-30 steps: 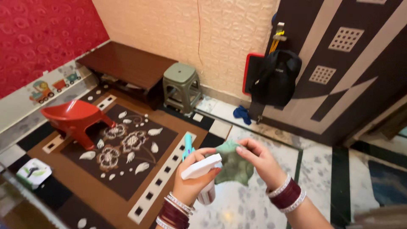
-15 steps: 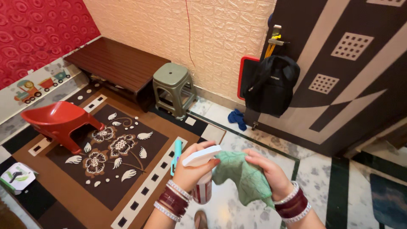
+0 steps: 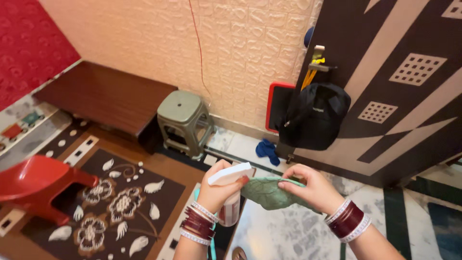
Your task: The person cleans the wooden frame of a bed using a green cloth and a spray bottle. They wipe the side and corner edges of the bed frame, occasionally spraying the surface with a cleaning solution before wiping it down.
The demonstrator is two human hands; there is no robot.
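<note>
textured peach wall [image 3: 144, 43], floral rug [image 3: 110, 202], grey stool [image 3: 184, 118]

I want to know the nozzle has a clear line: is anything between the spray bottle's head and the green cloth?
Nothing visible. The left hand holds the spray bottle right beside the green cloth, which the right hand holds.

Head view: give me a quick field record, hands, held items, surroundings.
left hand: grips a white-topped spray bottle
right hand: pinches a green cloth
cloth vs bottle: cloth edge meets the bottle top
floor left: patterned brown rug, tipped red chair
by wall: grey-green stool, low wooden bench
door: black bag hanging
</note>
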